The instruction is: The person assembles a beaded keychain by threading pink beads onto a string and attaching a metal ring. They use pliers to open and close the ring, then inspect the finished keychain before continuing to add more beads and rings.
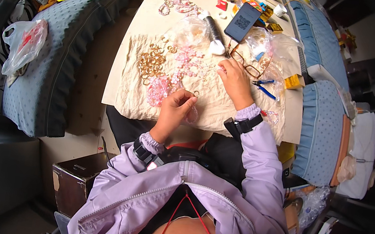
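My left hand (175, 108) is closed in a pinch on a gold-coloured ring (196, 93), which stands up past the thumb and fingertip. A strand of pink beads (192, 115) hangs beside that hand. Further right, my right hand (236, 82) rests over the cloth with its fingers bent together; a pinkish spot shows at the fingertips, too small to name. Loose pink beads (187, 61) and tiny pale pieces (209, 73) lie between the hands. Left of them are a heap of gold rings (151, 62) and a pile of pink bead strands (158, 90).
A beige cloth (130, 92) covers the table's near part. Blue-handled pliers (264, 88), eyeglasses (253, 71), a phone (242, 22) and a black-and-white tube (214, 35) lie beyond my right hand. Finished-looking pink strands (178, 5) lie farther back. Blue-covered seats (45, 71) flank the table.
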